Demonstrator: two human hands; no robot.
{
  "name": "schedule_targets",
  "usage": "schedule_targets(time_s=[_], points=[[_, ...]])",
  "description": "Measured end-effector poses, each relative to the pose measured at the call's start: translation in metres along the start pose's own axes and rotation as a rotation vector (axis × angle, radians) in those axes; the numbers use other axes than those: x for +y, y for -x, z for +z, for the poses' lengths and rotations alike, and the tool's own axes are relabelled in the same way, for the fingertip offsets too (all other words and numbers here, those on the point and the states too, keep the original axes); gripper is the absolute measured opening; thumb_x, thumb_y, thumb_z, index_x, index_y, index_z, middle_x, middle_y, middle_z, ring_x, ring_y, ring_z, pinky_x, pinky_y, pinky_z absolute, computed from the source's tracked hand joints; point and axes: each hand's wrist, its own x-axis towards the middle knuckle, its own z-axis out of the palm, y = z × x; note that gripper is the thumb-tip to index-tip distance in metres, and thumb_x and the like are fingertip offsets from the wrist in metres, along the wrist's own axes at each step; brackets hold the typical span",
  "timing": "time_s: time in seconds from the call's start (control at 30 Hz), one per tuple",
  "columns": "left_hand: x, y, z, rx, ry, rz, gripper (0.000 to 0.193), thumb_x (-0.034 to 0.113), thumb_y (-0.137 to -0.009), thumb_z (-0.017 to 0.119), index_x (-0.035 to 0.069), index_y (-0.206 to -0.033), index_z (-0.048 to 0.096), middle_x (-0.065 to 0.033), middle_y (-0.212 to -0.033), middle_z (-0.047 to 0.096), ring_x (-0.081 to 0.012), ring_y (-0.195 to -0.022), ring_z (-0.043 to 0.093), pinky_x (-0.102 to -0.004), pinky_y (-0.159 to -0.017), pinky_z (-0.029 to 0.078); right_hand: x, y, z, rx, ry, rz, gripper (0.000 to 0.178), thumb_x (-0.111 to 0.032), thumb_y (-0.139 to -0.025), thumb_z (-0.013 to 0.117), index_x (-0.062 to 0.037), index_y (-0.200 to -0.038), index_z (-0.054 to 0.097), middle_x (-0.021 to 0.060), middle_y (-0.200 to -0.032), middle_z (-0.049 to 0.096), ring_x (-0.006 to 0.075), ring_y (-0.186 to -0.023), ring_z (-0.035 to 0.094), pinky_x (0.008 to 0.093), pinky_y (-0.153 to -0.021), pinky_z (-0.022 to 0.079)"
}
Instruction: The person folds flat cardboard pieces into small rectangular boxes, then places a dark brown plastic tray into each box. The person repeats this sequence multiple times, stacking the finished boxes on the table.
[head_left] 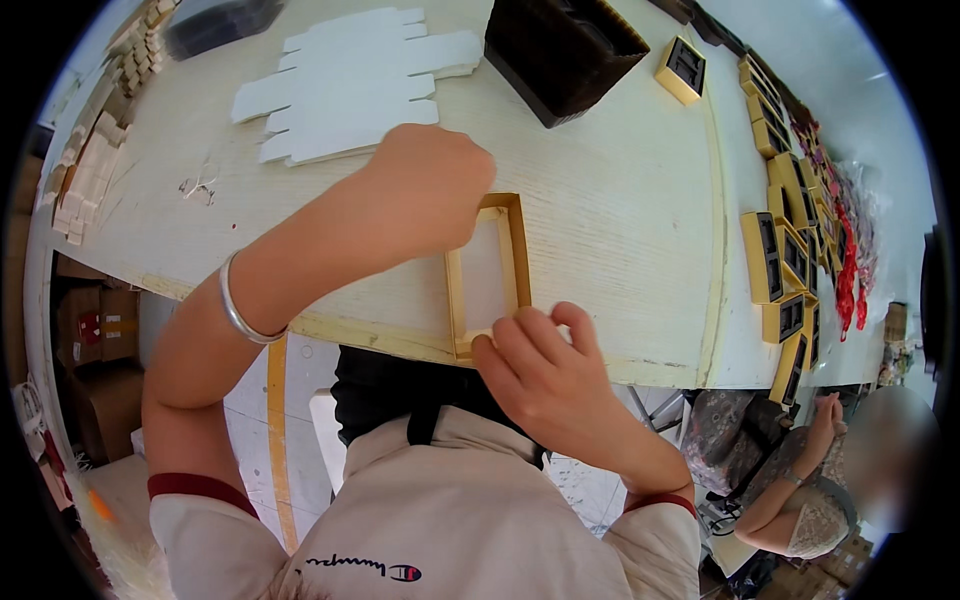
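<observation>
An open, shallow gold cardboard box (521, 262) with a pale inside lies near the table's front edge. My left hand (437, 185) is bent over its far left corner, its back toward me. That hand looks closed, but its fingertips, and whatever they hold, are hidden beneath it. At the near end, my right hand (545, 368) has its fingers curled around the box's near right corner, with the index finger bent up. A silver bangle (232, 300) circles my left forearm.
White die-cut card blanks (350, 75) lie stacked at far left, beside a dark stack of box inserts (560, 55). One gold box with a black insert (682, 70) stands far right; several more (765, 258) line the right side. A seated co-worker (800, 490) is at lower right.
</observation>
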Motion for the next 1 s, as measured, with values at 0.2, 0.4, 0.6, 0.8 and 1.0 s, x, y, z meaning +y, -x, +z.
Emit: schedule_targets(time_s=[0.2, 0.4, 0.6, 0.8, 1.0], points=[[0.003, -0.004, -0.004, -0.044, -0.105, 0.170, 0.008, -0.002, -0.072, 0.060, 0.003, -0.078, 0.059, -0.0154, -0.072, 0.062, -0.0362, -0.074, 0.063, -0.0424, -0.063, 0.049, 0.008, -0.005, 0.003, -0.094, -0.045, -0.080, 0.014, -0.009, -0.076, 0.059, -0.0044, -0.089, 0.060, 0.0047, -0.079, 0.048, 0.0184, -0.077, 0.050, 0.0318, -0.082, 0.038], [-0.004, 0.002, -0.002, -0.134, -0.058, 0.221, 0.020, -0.004, -0.070, 0.062, 0.000, -0.089, 0.057, -0.0169, -0.075, 0.063, -0.0371, -0.077, 0.064, -0.0433, -0.065, 0.050, 0.022, 0.000, -0.001, -0.114, -0.119, -0.169, 0.016, -0.009, -0.077, 0.059, -0.0051, -0.093, 0.059, 0.0041, -0.078, 0.047, 0.0189, -0.080, 0.054, 0.0388, -0.097, 0.038], [-0.007, 0.011, -0.002, -0.148, 0.127, 0.131, 0.026, -0.001, -0.072, 0.064, -0.002, -0.096, 0.055, -0.0206, -0.083, 0.063, -0.0389, -0.083, 0.063, -0.0436, -0.069, 0.050, 0.051, -0.009, -0.014, -0.088, -0.473, -0.179, 0.028, -0.014, -0.077, 0.072, -0.0091, -0.103, 0.061, 0.0069, -0.098, 0.060, 0.0229, -0.102, 0.058, 0.0449, -0.105, 0.036], [-0.009, 0.011, 0.003, -0.266, 0.331, -0.044, 0.041, 0.013, -0.074, 0.070, -0.002, -0.108, 0.054, -0.0196, -0.084, 0.063, -0.0367, -0.083, 0.063, -0.0439, -0.073, 0.049, 0.141, -0.079, -0.044, 0.547, 0.109, 0.188, 0.020, -0.010, -0.077, 0.073, -0.0022, -0.093, 0.066, 0.0109, -0.096, 0.060, 0.0278, -0.090, 0.055, 0.0401, -0.078, 0.041], [-0.014, 0.044, -0.026, -0.162, 0.405, 0.008, 0.063, 0.026, -0.072, 0.079, 0.002, -0.123, 0.052, -0.0193, -0.107, 0.061, -0.0328, -0.101, 0.059, -0.0410, -0.088, 0.047, 0.159, -0.100, -0.047, 0.262, 0.033, 0.349, 0.012, -0.009, -0.073, 0.074, -0.0048, -0.072, 0.063, 0.0035, -0.077, 0.063, 0.0226, -0.085, 0.058, 0.0377, -0.073, 0.040]])
